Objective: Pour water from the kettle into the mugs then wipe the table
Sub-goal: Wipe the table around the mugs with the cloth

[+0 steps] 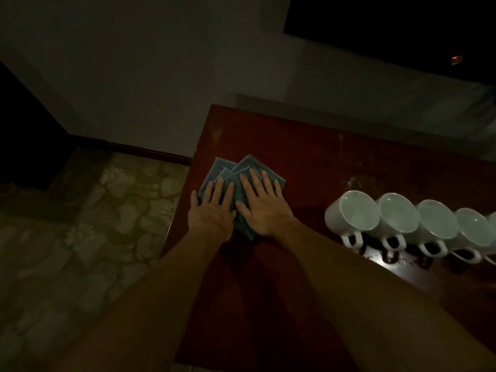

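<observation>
Bare forearms come in from the near edge, running up and slightly left across the dark reddish-brown wooden table [308, 157]. Lighting poor; detail limited.

Left hand [212, 208]: flat, palm down, fingers spread, pressing the near-left part of the folded blue-grey microfibre cloth [228, 167]. Its thumb hangs out near the table's left edge.

Right hand [261, 204]: also flat, fingers splayed, on the cloth's right half. Neither hand grips; both bear down. The hands sit just beside each other, thumbs nearly meeting over the cloth's middle.

Cloth lies under both palms, corners fanning out beyond the fingertips, close to the table's left edge and the near-left part of the top.

Right of the hands, apart from the cloth: a row of white ceramic mugs [351, 213] running off toward the right frame edge, handles toward the person. Whether they hold water I cannot tell. Kettle not in view.

Judgement: the wiping stage is in hand. Unwiped tabletop stretches away from the hands, ahead and rightward, so the stroke likely goes that way; the right hand is nearer the mugs and would reach them first. A sweep rightward risks nudging the closest mug.

Beyond the table: pale wall, patterned floor [80, 237] at left.
</observation>
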{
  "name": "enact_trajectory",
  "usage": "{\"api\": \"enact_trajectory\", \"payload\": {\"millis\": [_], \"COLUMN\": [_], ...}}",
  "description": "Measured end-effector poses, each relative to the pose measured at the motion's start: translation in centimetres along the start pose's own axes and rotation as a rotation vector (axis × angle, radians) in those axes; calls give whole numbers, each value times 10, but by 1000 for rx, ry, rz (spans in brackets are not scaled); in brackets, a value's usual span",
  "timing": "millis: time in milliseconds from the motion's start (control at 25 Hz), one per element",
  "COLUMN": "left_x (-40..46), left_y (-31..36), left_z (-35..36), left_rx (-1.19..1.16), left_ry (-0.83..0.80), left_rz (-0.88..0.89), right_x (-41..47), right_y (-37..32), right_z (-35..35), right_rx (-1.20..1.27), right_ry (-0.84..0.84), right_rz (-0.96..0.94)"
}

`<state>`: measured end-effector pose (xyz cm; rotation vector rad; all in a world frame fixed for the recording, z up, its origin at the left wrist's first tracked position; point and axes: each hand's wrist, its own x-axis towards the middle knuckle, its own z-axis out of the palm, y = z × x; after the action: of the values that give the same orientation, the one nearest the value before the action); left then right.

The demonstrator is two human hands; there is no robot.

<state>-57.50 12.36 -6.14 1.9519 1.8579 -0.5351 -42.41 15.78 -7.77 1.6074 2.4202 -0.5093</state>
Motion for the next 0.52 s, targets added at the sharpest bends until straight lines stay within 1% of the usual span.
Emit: {"api": "enact_trajectory", "payload": {"millis": [80,320,440,520], "left_x": [18,67,96,113], "left_y": [-3,-14,-23,-25], "left_z": [-12,-43,-61,-71], "left_rx": [-25,-81,-119,-98], "left_ry": [-8,-8,0,10], "left_rz": [-44,-101,-91,-65], "right_x": [26,88,119,133], "right_y": [6,20,28,35], "right_z": [-11,-36,-50,-56], "right_rx": [-13,-52,-59,-61], "right_ry": [-7,-5,6,1], "right_rz": [-46,-116,-140,-130]}}
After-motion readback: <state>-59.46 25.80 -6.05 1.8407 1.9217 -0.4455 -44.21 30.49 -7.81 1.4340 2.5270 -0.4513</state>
